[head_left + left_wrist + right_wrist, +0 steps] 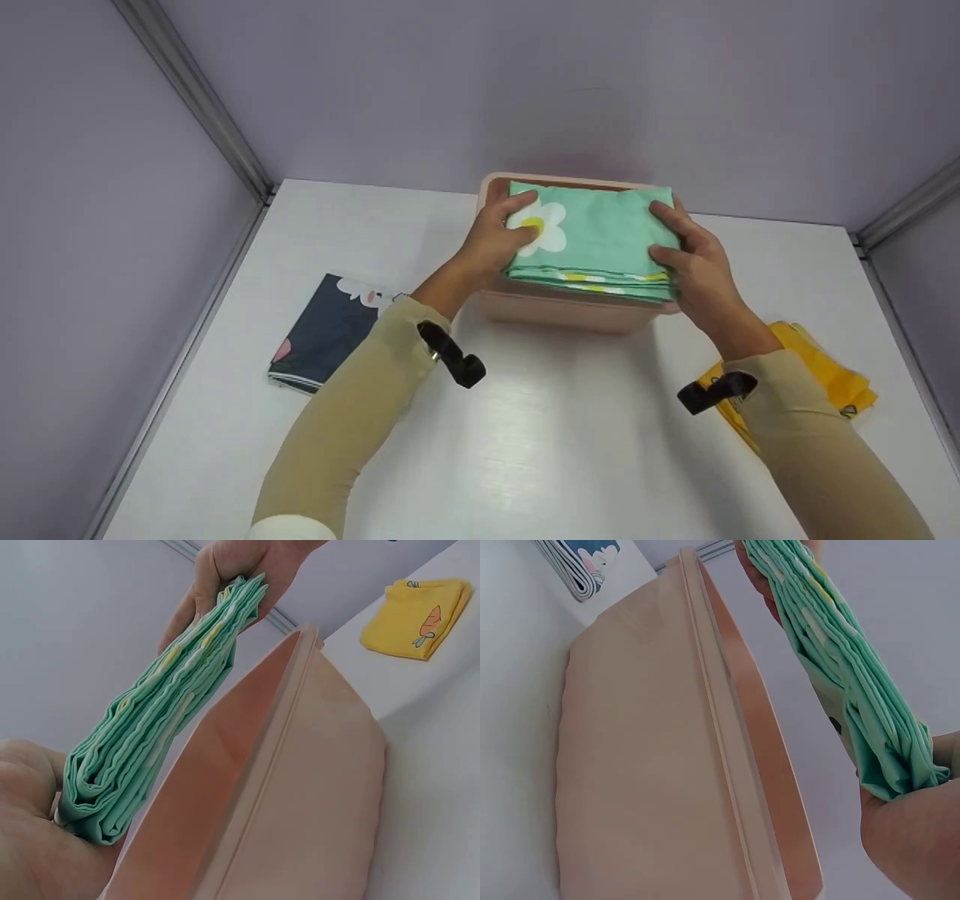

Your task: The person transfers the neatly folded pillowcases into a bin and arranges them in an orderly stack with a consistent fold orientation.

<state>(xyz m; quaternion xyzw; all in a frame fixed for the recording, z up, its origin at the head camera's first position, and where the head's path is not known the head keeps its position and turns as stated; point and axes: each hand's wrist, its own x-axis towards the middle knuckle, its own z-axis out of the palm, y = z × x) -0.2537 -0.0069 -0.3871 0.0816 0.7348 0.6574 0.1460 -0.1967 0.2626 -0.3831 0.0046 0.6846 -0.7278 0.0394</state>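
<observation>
A folded mint-green cloth (600, 225) with a white flower and yellow centre is held flat above a pink plastic bin (562, 311). My left hand (495, 236) grips its left end, thumb on top and fingers beneath. At the right end, my right hand (694, 262) grips it the same way. Both wrist views show the cloth's many stacked layers (150, 712) apart from the bin's rim (712, 705). How much lies inside the bin cannot be seen.
On the white table (510, 450), a folded dark navy cloth (330, 326) lies left, partly under the left sleeve. A folded yellow cloth (420, 619) with a carrot print lies right, partly behind the right forearm. Grey-lilac panels (420, 90) wall the back and sides.
</observation>
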